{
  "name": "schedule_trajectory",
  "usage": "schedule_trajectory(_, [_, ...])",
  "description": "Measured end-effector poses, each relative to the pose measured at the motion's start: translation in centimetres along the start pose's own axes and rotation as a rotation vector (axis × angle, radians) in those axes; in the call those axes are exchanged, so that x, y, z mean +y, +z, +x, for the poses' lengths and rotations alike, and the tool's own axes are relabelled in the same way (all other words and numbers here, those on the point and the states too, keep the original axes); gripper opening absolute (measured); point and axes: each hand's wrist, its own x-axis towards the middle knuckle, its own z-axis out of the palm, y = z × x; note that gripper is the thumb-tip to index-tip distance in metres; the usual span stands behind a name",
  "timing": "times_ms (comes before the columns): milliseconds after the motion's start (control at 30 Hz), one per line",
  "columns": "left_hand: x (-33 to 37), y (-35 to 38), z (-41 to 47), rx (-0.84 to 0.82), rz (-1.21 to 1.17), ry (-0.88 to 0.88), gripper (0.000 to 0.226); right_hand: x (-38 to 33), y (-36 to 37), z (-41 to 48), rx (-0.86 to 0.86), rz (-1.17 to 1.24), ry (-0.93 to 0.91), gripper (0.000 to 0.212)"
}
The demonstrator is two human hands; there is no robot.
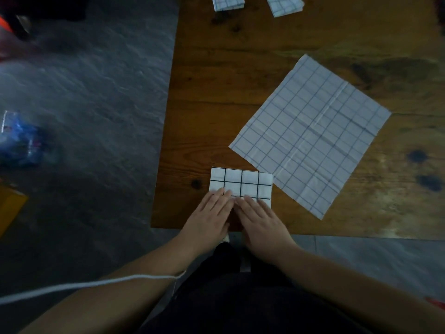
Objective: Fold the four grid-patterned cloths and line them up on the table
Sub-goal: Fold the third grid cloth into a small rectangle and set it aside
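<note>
Third cloth nearly done, one left

Your left hand and right hand lie flat, fingers straight, pressing the small cloth at the surface's near edge, gripping nothing. Two folded cloths sit far off; the open cloth just beside needs folding, then lining up

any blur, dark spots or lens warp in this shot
Head view: dim overall, brightest on the folded cloth pressed by the left hand and right hand; the floor and blue packet at left are smeared by blur; the left edge of the table leans, likely wide-angle distortion; the open cloth looks grey.
</note>
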Motion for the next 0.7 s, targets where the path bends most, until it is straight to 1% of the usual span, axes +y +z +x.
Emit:
schedule_trajectory(33, [0.1,0.5,-0.3,-0.04,0.021,0.001,0.07,-0.4,0.4,0.1,-0.032,-0.007,0.004,0.074])
schedule_trajectory(100, [-0.1,1.4,-0.8,-0.116,0.062,-0.001,0.076,-0.4,1.2,0.0,-0.08,0.024,0.059,0.072])
schedule_trajectory(167, [-0.5,1.7,-1.3,-0.159,0.084,0.005,0.078,0.3,1.8,-0.7,-0.084,0.034,0.093,0.07])
schedule_trajectory(200, [-0.8,1.7,-1.5,-0.167,0.083,0.012,0.077,0.9,2.1,-1.2,-0.074,0.011,0.096,0.07])
schedule_trajectory(300, [-1.3,1.4,-1.6,-0.176,0.073,0.057,0.076,2.8,2.4,-2.7,-0.115,-0.03,0.108,0.068])
schedule_trajectory(400, [-1.2,0.6,-1.4,-0.142,0.039,0.053,0.072,3.5,1.1,-3.1,-0.107,0.02,0.127,0.065])
schedule_trajectory(433, [-1.1,0.1,-1.2,-0.099,0.018,0.021,0.069,3.4,0.2,-2.8,-0.079,0.056,0.154,0.064])
schedule_trajectory(500, [-0.6,-1.1,-0.1,0.002,-0.048,-0.042,0.059,3.0,-1.5,-1.1,0.03,0.119,0.195,0.059])
schedule_trajectory(567, [0.0,-2.2,1.8,0.042,-0.095,-0.079,0.057,2.4,-2.7,1.5,0.082,0.118,0.204,0.056])
schedule_trajectory(700, [-0.1,-3.4,5.9,-0.037,-0.078,-0.159,0.061,1.9,-3.4,5.8,-0.034,0.097,0.242,0.068])
